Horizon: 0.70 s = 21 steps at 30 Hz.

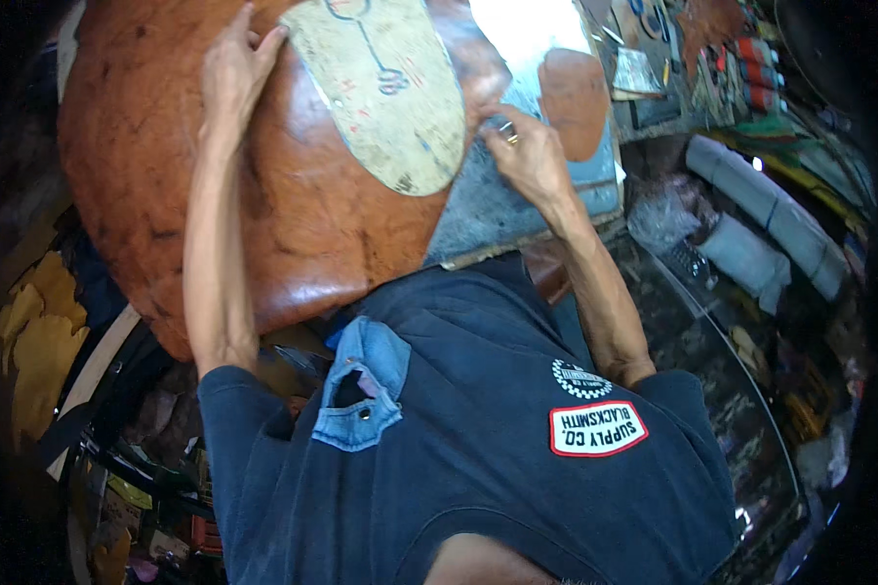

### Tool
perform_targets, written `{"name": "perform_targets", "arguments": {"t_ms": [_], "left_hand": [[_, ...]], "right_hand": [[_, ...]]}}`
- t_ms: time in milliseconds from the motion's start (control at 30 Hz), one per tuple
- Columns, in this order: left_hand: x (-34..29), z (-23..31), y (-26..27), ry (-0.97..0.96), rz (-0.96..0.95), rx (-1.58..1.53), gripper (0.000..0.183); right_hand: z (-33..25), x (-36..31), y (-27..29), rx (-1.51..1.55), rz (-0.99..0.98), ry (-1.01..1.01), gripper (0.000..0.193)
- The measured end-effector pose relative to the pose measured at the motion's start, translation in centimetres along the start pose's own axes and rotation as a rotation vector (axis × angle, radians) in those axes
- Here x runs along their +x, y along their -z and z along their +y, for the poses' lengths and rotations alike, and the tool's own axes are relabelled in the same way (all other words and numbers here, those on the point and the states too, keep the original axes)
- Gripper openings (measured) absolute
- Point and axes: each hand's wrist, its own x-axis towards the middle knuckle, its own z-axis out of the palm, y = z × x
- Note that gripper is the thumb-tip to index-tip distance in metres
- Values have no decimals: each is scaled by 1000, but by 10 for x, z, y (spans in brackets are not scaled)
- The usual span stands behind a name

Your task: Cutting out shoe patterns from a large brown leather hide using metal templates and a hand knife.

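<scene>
A large sheet of brown leather (293,214) covers much of the worktable and hangs over its near edge. On it lies a pale, round-ended template (400,127) with dark and red hand-drawn marks. My left hand (236,73) lies on the leather with fingers stretched out, its thumb by the template's left edge. To the right of the template, my right hand (527,151) is closed at the leather's edge, a ring on one finger. What its fingertips pinch is hidden.
A rounded cut piece of brown leather (574,102) lies on the grey tabletop (488,219). Tools and red-labelled containers (759,73) crowd the far right. Grey wrapped rolls (766,214) stand right of the table. Tan leather scraps (44,351) are piled at left.
</scene>
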Motion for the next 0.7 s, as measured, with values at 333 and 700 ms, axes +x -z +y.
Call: {"name": "perform_targets", "arguments": {"t_ms": [333, 700], "left_hand": [[-44, -22, -28, -355, 11, 121, 86], [-28, -28, -37, -418, 75, 146, 84]], "right_hand": [[-6, -55, -30, -218, -76, -13, 56], [1, -44, -26, -196, -18, 53, 54]]}}
